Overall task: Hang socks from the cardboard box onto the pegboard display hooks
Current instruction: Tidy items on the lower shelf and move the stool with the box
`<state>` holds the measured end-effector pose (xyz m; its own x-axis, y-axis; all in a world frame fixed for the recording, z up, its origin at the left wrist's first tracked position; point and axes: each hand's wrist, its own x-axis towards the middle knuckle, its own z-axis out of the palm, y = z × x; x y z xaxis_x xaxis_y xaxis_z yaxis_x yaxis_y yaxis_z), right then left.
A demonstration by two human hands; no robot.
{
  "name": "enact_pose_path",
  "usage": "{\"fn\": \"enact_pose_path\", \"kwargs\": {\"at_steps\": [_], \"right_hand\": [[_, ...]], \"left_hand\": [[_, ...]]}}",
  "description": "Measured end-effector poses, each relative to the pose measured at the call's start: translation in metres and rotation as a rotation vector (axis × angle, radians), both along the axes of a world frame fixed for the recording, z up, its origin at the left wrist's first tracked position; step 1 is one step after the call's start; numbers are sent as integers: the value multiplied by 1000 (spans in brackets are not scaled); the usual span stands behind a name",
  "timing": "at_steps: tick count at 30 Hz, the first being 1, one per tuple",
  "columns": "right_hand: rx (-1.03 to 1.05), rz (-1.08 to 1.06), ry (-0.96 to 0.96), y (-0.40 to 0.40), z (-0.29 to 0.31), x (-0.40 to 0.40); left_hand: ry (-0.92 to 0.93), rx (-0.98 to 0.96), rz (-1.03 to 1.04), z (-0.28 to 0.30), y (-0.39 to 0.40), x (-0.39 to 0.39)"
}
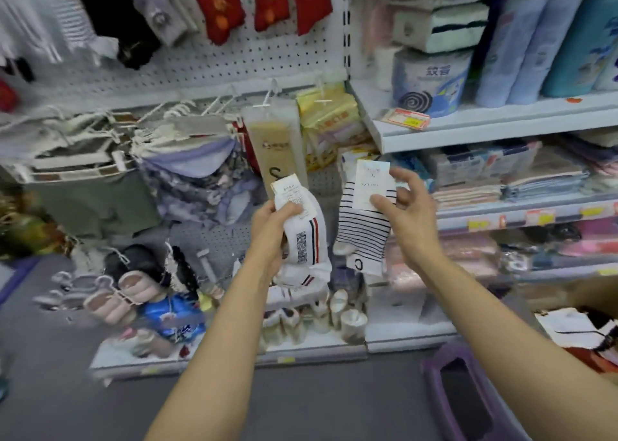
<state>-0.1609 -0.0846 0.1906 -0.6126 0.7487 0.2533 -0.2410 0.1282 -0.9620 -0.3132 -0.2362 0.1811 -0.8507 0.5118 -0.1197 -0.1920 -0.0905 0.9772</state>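
**Two pairs in hand, neither yet on a hook**

The pegboard [214, 69] is the landmark. Across its top edge red, black and grey socks [217, 6] already hang, so part of the stocking looks done. Along its lower rail, white hooks [267, 98] stick out, several of them bare; I judge one of these is the next target.

Right of the pegboard and far below it, a corner of the cardboard box [582, 337] shows more socks waiting.

In front of the pegboard's lower section, the left hand [274, 226] has fingers curled around a white sock pair with red and navy stripes [307, 240]. Just beside it, the right hand [406, 206] pinches the paper label of a black-striped sock pair [363, 230] between thumb and fingers.
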Motion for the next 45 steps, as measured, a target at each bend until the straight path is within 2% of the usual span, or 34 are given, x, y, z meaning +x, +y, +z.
{"fn": "enact_pose_path", "kwargs": {"at_steps": [7,14,24,28,36,45], "right_hand": [[53,139,33,-72,22,-84],[102,293,34,-117,39,-168],[160,472,79,-153,67,-274],[162,511,99,-171,74,-305],[165,472,117,-220,83,-367],[146,357,181,-287,95,-432]], "left_hand": [[-12,64,108,21,-89,-48],[-16,169,275,37,-141,-102],[145,196,544,65,-193,-182],[309,122,535,71,-216,-208],[302,51,560,87,-266,-281],[478,60,453,106,-326,-361]]}}
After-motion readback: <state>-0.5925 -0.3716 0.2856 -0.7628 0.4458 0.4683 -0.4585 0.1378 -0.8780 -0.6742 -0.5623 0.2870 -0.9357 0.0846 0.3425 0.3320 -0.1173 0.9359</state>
